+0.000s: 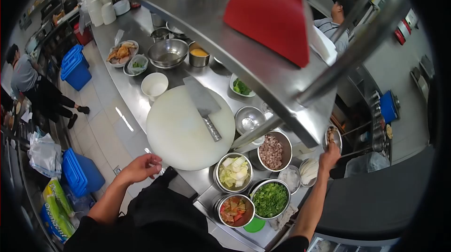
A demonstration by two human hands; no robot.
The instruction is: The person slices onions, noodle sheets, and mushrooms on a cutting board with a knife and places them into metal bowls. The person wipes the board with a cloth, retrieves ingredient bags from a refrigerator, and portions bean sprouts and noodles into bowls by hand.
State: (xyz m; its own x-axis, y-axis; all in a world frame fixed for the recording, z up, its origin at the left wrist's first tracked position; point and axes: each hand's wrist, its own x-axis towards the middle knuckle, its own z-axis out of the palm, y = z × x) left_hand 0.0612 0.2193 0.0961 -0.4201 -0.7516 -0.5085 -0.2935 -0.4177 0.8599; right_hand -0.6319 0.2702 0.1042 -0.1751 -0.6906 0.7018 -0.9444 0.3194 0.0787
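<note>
My right hand grips the rim of a small metal bowl holding brown pieces of food, out past the right end of the counter. My left hand hangs empty beside the near left edge of a round white cutting board, its fingers loosely bent and apart. On that board lies a cleaver, its handle toward me. Between the board and my right arm stand metal containers of chopped cabbage, diced meat, chopped greens and a red vegetable mix.
Overhead, a steel shelf carries a red dustpan-like piece; its post comes down by the board. Metal bowls and a white bowl stand beyond the board. Two people work farther off, left and right.
</note>
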